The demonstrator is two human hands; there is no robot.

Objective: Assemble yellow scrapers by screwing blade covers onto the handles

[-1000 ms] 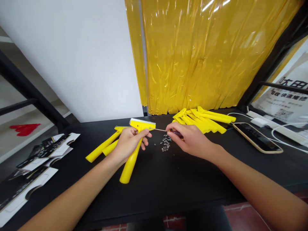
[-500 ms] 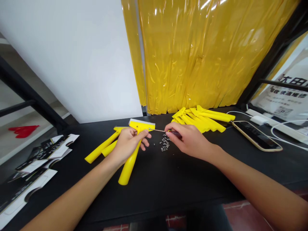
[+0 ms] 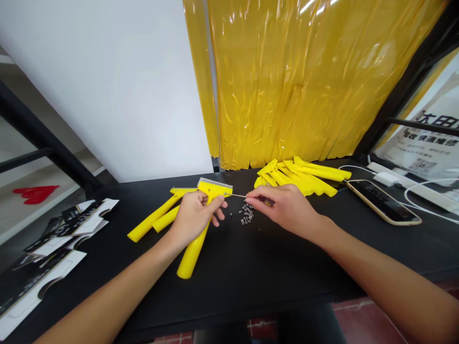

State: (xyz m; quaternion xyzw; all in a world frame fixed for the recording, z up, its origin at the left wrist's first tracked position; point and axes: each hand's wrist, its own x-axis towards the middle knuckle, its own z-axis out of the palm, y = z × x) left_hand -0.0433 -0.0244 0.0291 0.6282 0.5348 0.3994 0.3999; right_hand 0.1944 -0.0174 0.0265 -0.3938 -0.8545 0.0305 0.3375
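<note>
My left hand (image 3: pixel 199 212) is closed around the neck of a yellow scraper (image 3: pixel 193 251), whose wide head carries a grey blade strip along its far edge. In the closed fingers of my right hand (image 3: pixel 279 203) is a screwdriver (image 3: pixel 237 195). Its thin shaft points left, and the tip meets a small screw at the right end of the scraper head. My palm hides most of its handle. Small loose screws and nuts (image 3: pixel 246 215) lie on the black table (image 3: pixel 251 282) between my hands. Left of my left hand rest two more yellow scrapers (image 3: pixel 152 217), partly covered by it.
A pile of yellow scraper handles (image 3: pixel 301 177) lies at the back right. Beside it are a phone (image 3: pixel 383 201), white cables and a power strip (image 3: pixel 412 186). Printed cards (image 3: pixel 60 265) sit at the left edge. A yellow plastic curtain (image 3: pixel 287 86) hangs behind the table.
The scraper head has turned slightly, its right end dipping nearer to me. The screwdriver tip stays at the screw, and both hands keep their hold.
</note>
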